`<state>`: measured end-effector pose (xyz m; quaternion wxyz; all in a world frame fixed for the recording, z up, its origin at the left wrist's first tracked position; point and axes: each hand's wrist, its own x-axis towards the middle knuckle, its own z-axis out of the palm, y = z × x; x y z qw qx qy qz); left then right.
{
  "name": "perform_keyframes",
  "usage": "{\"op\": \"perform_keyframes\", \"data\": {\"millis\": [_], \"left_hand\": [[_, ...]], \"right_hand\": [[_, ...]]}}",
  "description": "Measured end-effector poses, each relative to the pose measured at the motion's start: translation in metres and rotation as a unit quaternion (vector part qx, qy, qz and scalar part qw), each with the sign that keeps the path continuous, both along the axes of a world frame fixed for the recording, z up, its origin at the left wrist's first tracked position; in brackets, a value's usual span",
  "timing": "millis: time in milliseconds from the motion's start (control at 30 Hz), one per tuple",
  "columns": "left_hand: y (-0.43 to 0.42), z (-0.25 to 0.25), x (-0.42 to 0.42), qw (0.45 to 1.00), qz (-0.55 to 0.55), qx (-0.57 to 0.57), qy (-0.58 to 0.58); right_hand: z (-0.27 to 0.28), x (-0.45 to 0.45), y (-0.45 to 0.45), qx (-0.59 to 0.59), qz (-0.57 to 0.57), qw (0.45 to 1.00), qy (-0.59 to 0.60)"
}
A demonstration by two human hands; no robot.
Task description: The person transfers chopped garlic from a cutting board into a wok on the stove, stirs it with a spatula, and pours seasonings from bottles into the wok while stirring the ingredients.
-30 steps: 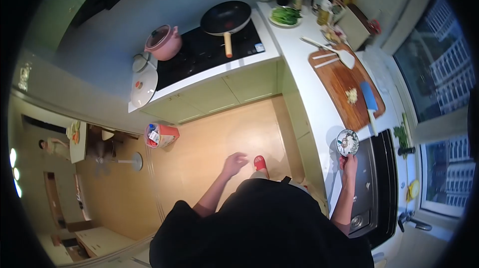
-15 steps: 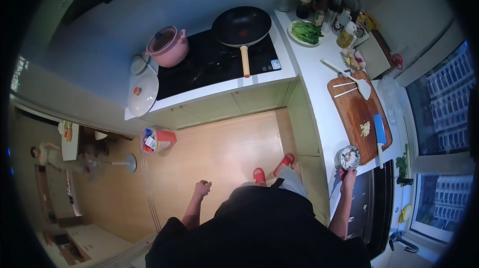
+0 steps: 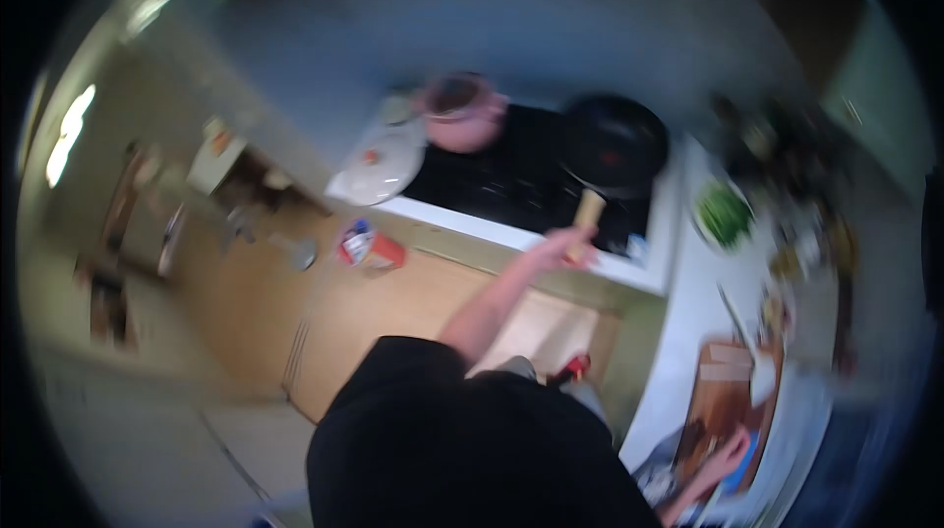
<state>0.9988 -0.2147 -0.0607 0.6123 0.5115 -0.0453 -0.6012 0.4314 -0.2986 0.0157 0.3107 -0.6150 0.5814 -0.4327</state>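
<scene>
Pan (image 3: 618,140), round, black; left hand (image 3: 568,249) at seemingly wooden handle (image 3: 590,208).

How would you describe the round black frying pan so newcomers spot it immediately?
Find the flat black cooktop in the white counter. On its right side sits the round black frying pan. Unlike the round pink pot, it has a long pale handle at the bare left hand.
</scene>
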Motion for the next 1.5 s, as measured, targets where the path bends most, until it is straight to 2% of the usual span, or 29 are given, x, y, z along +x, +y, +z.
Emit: {"op": "perform_keyframes", "data": {"millis": [33,67,100,133,167,200,300,333,367,400,433,467,500,533,567,633,733,867,1067,1100,1333,1500], "left_hand": [[-0.012,-0.001,0.004,0.993,0.017,-0.04,0.109],[-0.028,-0.023,0.003,0.993,0.084,-0.071,0.051],[-0.047,-0.053,0.012,0.994,0.099,-0.043,0.013],[-0.046,-0.036,0.006,0.995,0.091,0.003,-0.028],[-0.036,-0.012,0.003,0.999,0.041,-0.015,0.018],[-0.035,0.006,0.0,0.998,0.048,0.024,0.01],[-0.028,0.001,0.001,0.992,0.064,0.074,-0.083],[-0.025,0.005,-0.002,0.988,0.053,0.079,-0.121],[-0.018,0.009,-0.004,0.979,0.043,0.112,-0.164],[-0.022,-0.004,-0.015,0.945,0.127,0.153,-0.258],[-0.013,0.001,-0.018,0.961,0.069,0.136,-0.232],[-0.022,-0.081,-0.012,0.931,0.076,0.095,-0.344],[-0.004,-0.014,-0.016,0.948,0.057,0.109,-0.295],[0.001,0.024,-0.007,0.938,0.018,0.189,-0.29],[0.003,0.024,-0.005,0.953,0.049,0.161,-0.251],[0.009,0.043,0.002,0.945,0.046,0.158,-0.283],[0.016,0.097,0.014,0.953,0.029,0.163,-0.252],[0.036,0.145,0.035,0.98,0.001,0.143,-0.141],[0.038,0.135,0.03,0.996,-0.007,0.085,0.035],[0.034,0.132,0.023,0.996,-0.008,0.083,0.036],[0.01,0.081,-0.007,0.999,0.01,0.03,-0.028],[-0.005,0.081,-0.008,0.987,0.023,0.046,-0.151]], "right_hand": [[-0.017,0.011,-0.036,-0.037,0.089,0.995,-0.004],[-0.026,0.036,-0.057,-0.004,0.067,0.998,-0.017],[-0.022,0.074,-0.071,0.022,0.079,0.996,-0.015],[-0.01,0.107,-0.075,0.046,0.103,0.994,0.004],[0.0,0.131,-0.076,0.065,0.12,0.99,0.027],[0.007,0.152,-0.073,0.084,0.138,0.985,0.053],[0.017,0.186,-0.076,0.136,0.186,0.967,0.108],[0.016,0.193,-0.082,0.146,0.215,0.961,0.095],[-0.021,0.196,-0.105,0.163,0.307,0.937,-0.031],[-0.014,0.207,-0.091,0.102,0.307,0.945,-0.046],[-0.009,0.206,-0.084,0.106,0.282,0.953,-0.028],[0.01,0.216,-0.071,0.102,0.272,0.956,-0.038],[0.035,0.227,-0.061,0.143,0.254,0.957,-0.004],[0.014,0.229,-0.066,0.138,0.266,0.953,-0.046],[0.022,0.235,-0.065,0.143,0.264,0.953,-0.032],[0.035,0.237,-0.053,0.163,0.258,0.952,-0.023],[0.034,0.242,-0.056,0.158,0.236,0.958,-0.049],[0.028,0.241,-0.057,0.153,0.21,0.964,-0.063],[0.032,0.248,-0.062,0.157,0.205,0.965,-0.049],[0.033,0.25,-0.063,0.157,0.206,0.965,-0.047],[0.039,0.256,-0.069,0.128,0.214,0.968,-0.041],[0.045,0.26,-0.067,0.129,0.211,0.969,-0.023]]}}
